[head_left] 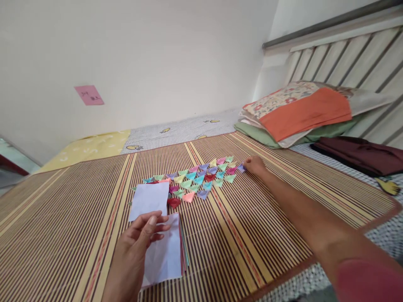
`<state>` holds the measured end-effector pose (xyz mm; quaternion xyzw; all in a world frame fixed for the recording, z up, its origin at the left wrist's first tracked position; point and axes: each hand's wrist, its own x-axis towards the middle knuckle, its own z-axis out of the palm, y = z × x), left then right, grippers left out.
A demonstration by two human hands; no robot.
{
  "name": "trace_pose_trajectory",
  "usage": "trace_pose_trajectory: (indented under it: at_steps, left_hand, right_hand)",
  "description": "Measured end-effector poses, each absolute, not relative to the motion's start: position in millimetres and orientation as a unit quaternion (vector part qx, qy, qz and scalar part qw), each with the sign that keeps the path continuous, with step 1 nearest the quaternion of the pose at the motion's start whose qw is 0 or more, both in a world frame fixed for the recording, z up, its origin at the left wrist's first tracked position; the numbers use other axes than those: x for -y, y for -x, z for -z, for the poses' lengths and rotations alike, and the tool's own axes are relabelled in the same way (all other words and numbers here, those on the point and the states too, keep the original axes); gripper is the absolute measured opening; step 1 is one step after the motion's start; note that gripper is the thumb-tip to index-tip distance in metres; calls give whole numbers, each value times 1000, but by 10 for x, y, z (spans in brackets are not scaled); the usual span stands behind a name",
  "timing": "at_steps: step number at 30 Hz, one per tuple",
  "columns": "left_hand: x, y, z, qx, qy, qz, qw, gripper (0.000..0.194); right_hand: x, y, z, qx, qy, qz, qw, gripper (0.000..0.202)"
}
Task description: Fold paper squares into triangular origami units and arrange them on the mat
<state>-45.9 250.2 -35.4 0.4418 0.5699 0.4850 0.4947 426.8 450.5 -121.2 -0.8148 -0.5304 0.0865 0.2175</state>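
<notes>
My left hand (141,239) has a pale lavender paper sheet (149,200) at its fingertips, raised over the mat. Just under that hand lies a stack of coloured paper (165,256) with a lavender sheet on top. My right hand (255,165) reaches far forward, its fingers pinched on a small purple folded paper boat (242,168) at mat level. Beside it, several small folded paper boats (199,180) in many colours stand in slanting rows. The lavender sheet hides part of the rows on the left.
A striped bamboo mat (78,235) covers the bed. Pillows with an orange and floral cover (307,115) and a folded maroon cloth (359,155) lie at right by the slatted headboard (340,58). A pink note (89,95) is on the wall.
</notes>
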Motion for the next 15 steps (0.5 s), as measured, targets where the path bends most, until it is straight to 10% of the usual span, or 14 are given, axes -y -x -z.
trace_pose_trajectory:
  at_steps: [15]
  left_hand:
    - [-2528,386,395,-569,-449,-480,495,48]
  right_hand:
    - [-4566,-4338,1251,546,793,-99,251,32]
